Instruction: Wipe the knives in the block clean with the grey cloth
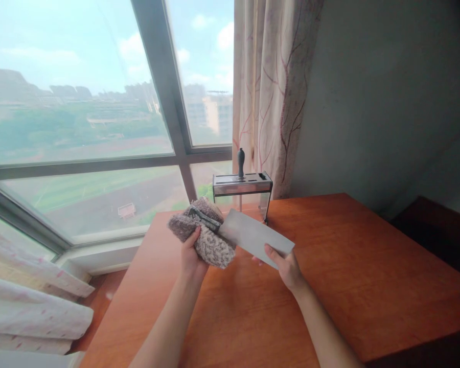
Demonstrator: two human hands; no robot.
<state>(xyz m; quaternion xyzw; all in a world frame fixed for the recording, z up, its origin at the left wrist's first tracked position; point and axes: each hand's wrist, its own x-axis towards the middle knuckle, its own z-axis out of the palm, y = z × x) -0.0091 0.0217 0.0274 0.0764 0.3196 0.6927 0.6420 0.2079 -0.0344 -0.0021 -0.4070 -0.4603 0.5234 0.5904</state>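
Observation:
A cleaver is held over the table between my two hands, its broad grey blade [255, 234] pointing to the right and its dark handle [207, 219] to the left. My left hand [193, 256] is closed around a fuzzy grey-brown and white cloth [214, 248]. That cloth is folded around the handle, leaving the handle's upper side showing. At the blade's far end, my right hand [289, 270] pinches it, thumb on the upper face and fingers underneath. The fingers of my left hand are mostly hidden behind the cloth.
Behind the cleaver, a knife block [243, 186] with a dark-handled tool [241, 163] upright in it stands on the orange-brown wooden table [352, 260]. A large window [80, 122] and a patterned curtain [268, 92] rise beyond. More curtain fabric [30, 312] hangs at lower left.

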